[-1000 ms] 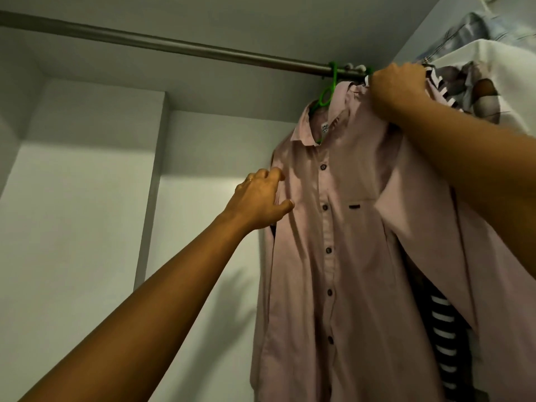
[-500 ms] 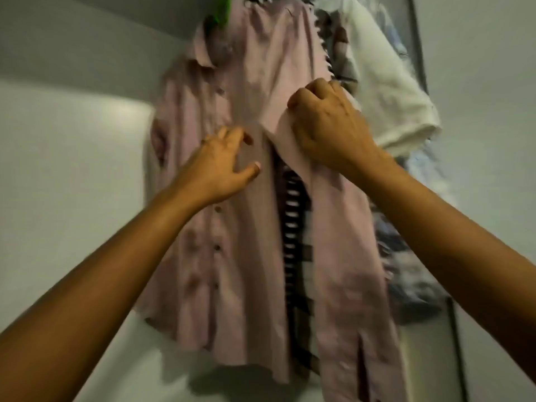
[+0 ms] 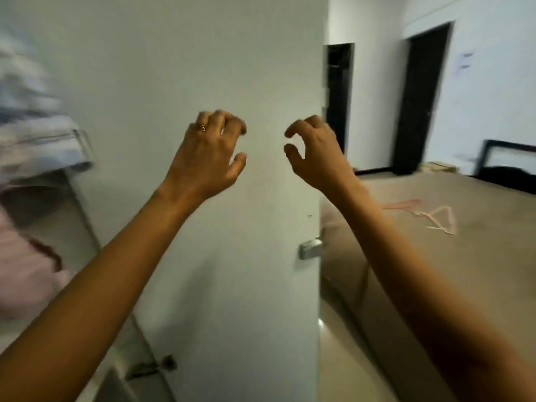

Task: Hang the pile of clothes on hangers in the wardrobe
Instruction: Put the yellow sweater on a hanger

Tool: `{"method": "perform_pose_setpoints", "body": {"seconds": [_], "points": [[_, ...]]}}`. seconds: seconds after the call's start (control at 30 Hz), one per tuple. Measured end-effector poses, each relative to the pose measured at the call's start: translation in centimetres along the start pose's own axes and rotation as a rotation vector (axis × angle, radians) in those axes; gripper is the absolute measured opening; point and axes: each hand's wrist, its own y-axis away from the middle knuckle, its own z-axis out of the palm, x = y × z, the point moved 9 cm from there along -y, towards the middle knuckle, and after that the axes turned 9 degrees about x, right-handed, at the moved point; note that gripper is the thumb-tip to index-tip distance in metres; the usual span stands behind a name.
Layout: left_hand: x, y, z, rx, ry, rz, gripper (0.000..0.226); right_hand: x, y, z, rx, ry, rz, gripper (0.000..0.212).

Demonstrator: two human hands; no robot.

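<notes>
The left hand (image 3: 208, 158) and right hand (image 3: 316, 158) hover empty, fingers loosely curled round nothing. At far left a blurred pink shirt (image 3: 20, 274) and pale garments (image 3: 34, 134) hang in the wardrobe. Past the wardrobe door (image 3: 232, 68), spare hangers (image 3: 441, 219) lie on the bed (image 3: 435, 285). No clothes pile shows, so little seems left.

No text, label, brand or number can be read. On a pale sheet (image 3: 465, 61) fixed to the wall (image 3: 493, 88) at two o'clock, dark marks are seen, too blurred to be made out.
</notes>
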Motion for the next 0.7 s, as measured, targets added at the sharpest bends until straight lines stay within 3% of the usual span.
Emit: {"method": "perform_pose_setpoints", "body": {"seconds": [0.2,0.37,0.7], "points": [[18.2,-1.6,15.7,-0.219,0.491,-0.014,0.035,19.0,9.9,-12.7,-0.063,0.339,0.321,0.024],[33.3,-1.6,26.7,-0.423,0.755,0.029,0.036,32.3,18.7,-20.7,-0.121,0.555,0.587,0.024],[53.8,-6.8,45.5,-0.616,0.998,0.208,0.036,55.0,28.1,-28.5,-0.126,0.812,0.985,0.021]]}}
